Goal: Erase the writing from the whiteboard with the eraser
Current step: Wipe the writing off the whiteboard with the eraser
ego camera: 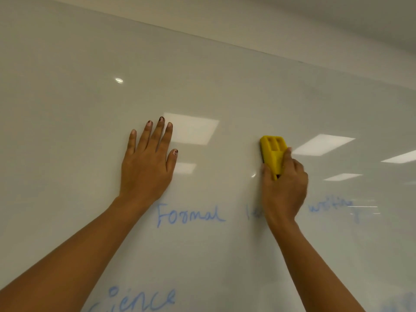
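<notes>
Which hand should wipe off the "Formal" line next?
Probably the right. The right hand already grips the yellow eraser against the whiteboard, just above the "Formal" writing. The left hand lies flat on the board, empty.

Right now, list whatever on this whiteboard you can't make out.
Head view only:
- Word after "Formal": covered by the right hand holding the eraser.
- "writing": faint and smeared.
- "ience": start hidden by the left forearm, bottom cut off by the frame.
- Eraser pad: faces the whiteboard.
</notes>
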